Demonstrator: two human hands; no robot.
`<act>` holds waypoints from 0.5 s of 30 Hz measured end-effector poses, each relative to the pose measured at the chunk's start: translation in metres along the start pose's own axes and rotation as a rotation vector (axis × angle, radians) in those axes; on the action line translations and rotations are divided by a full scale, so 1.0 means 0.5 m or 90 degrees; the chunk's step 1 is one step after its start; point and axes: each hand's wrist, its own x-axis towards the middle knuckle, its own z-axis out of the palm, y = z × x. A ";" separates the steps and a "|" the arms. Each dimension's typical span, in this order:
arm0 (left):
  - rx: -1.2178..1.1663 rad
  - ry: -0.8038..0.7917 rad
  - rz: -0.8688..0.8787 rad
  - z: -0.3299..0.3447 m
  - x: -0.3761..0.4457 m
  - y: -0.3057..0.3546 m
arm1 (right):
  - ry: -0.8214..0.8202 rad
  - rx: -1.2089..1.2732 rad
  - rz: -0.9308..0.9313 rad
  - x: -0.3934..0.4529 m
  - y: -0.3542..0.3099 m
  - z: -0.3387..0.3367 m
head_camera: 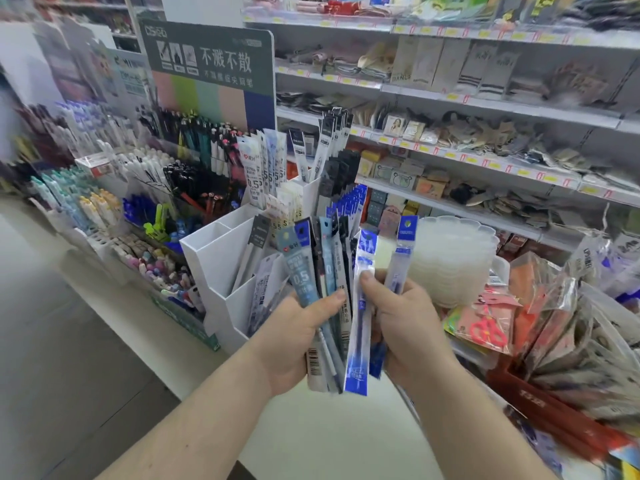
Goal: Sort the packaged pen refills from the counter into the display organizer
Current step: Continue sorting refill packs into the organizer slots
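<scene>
Left hand [294,337] grips a fanned bunch of refill packs [320,271], fingers curled round their lower half. Right hand [403,327] pinches blue-topped packs [362,306], thumb on front; a second blue pack [401,258] stands behind its fingers. All held above the white counter [329,438], just in front of the white organizer [221,268], whose slots already hold some packs. Packs look v. light, thin, glossy plastic, so prob. slippery and bendy; best pinched mid-length w/ thumb flat, one at a time. Shop aisle: pen displays left, shelves behind, clear plastic trays [453,258] and bagged goods right.
</scene>
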 end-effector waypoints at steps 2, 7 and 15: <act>0.000 -0.025 -0.005 -0.005 -0.004 0.003 | -0.010 -0.007 -0.018 0.001 0.006 0.017; -0.011 -0.091 0.002 -0.028 0.002 -0.001 | -0.023 -0.045 -0.027 -0.004 0.010 0.037; -0.069 -0.016 -0.063 -0.086 0.004 0.005 | 0.071 0.012 -0.052 0.018 -0.001 0.003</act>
